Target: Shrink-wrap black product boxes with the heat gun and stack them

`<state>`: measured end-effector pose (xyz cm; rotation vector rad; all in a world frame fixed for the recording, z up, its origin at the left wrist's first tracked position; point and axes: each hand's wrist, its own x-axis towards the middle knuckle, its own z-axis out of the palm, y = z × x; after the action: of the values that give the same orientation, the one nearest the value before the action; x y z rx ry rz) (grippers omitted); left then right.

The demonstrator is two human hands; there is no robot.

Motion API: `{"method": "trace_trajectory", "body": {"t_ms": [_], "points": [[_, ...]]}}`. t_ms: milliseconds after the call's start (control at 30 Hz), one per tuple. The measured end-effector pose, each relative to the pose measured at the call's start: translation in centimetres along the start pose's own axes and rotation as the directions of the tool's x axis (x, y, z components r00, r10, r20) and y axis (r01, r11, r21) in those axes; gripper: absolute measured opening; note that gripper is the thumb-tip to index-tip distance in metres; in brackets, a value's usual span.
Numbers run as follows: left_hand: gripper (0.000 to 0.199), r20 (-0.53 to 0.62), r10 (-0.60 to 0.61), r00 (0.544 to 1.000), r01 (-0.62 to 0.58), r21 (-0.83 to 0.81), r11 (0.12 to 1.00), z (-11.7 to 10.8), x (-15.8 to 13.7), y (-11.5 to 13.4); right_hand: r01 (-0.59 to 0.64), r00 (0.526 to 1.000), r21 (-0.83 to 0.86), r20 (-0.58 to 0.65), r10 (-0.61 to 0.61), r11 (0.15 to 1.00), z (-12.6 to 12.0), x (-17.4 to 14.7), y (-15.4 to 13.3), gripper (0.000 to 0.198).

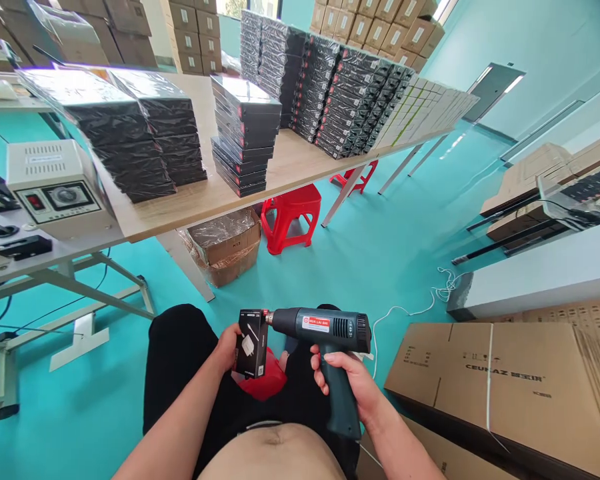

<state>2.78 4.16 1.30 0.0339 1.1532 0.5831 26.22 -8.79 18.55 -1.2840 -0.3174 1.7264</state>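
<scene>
My left hand (227, 348) is closed around the left edge of a small black retail box (251, 347) with a white charger printed on its front. My right hand (347, 377) grips the handle of a dark green heat gun (330, 327). The gun points left, its metal nozzle close to the upper right edge of the box; whether they touch I cannot tell. Both are held over my lap. Ahead on the wooden table (300, 170) stands a stack of similar black boxes (245, 140), with film-wrapped black packs (145, 133) to its left.
At left, a beige machine (57, 187) with a dial sits on a bench. Red stools (295, 213) and an open carton (225, 243) are under the table. Large cardboard cartons (495, 373) stand close on my right. A white cable (397, 308) runs across the floor.
</scene>
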Motion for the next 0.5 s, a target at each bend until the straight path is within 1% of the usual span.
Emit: {"method": "trace_trajectory", "body": {"t_ms": [133,300,433,500], "points": [[0.005,-0.002,0.001,1.0,-0.001,0.003,1.0,0.1,-0.38,0.1,-0.021,1.0,0.012,-0.008,0.021,1.0,-0.23,0.25,-0.21,0.032],[0.004,0.003,0.014,1.0,-0.014,0.014,1.0,0.22,-0.43,0.01,-0.016,1.0,0.026,-0.02,0.017,1.0,-0.57,0.6,-0.46,0.03],[0.002,-0.015,0.022,1.0,-0.023,-0.02,1.0,0.18,-0.37,-0.12,-0.026,0.998,0.028,-0.052,0.028,0.999,-0.81,0.89,-0.64,0.029],[0.004,-0.007,0.034,0.999,-0.034,-0.066,0.997,0.21,-0.42,-0.16,-0.031,0.999,0.015,-0.031,0.031,0.999,-0.61,1.0,-0.77,0.029]]}}
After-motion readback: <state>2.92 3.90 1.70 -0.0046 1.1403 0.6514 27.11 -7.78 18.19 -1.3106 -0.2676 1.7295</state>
